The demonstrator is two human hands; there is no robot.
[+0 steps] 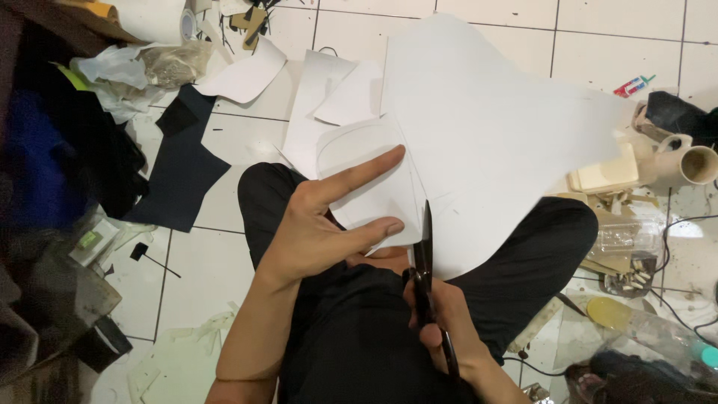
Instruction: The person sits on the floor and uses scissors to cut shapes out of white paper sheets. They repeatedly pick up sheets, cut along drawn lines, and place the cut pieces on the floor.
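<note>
A large white sheet point(493, 127) lies over my lap, reaching out across the tiled floor. My left hand point(329, 221) pinches its near-left edge, where a rounded shape is traced, with forefinger and thumb stretched along the sheet. My right hand point(441, 322) grips black scissors point(425, 254) by the handles. The blades point away from me and bite into the sheet's near edge just right of my left thumb.
White offcuts point(321, 97) and a dark fabric piece point(183, 164) lie on the floor to the left, beside a heap of cloth and bags point(67, 135). At right sit a mug point(692, 161), foam blocks point(609, 176), plastic bottles point(651, 322) and cables.
</note>
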